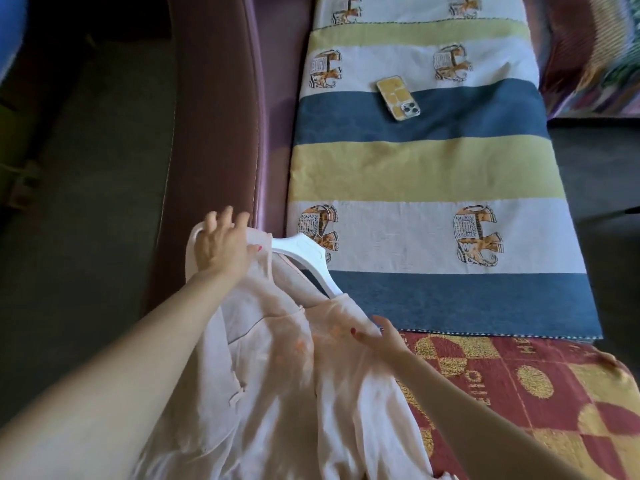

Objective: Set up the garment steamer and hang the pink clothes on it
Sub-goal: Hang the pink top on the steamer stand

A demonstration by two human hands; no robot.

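A: Looking down from the head view, where does the pink garment (277, 375) lie?

B: Near the bottom, spread over the near end of the sofa seat, its shoulders threaded on a white hanger (304, 251). The hanger's bare middle pokes out over the striped elephant-print cover (433, 168).

A: And the hands?

B: The left hand (223, 247) sits on the hanger's left end at the seat's left edge, against the purple sofa rim (221, 133); fingers curled over cloth and hanger, thumb pinching the fabric. The right hand (379, 336) lies at the garment's right shoulder, fingers fairly straight, touching the cloth; whether it pinches anything I cannot tell.

A: Room to move?

B: Farther along, the cover carries only a phone (398, 98), well apart from the hanger. To the right, the garment's edge meets a red-and-gold patterned cloth (519, 393). Left of the rim is dark floor (86, 202).
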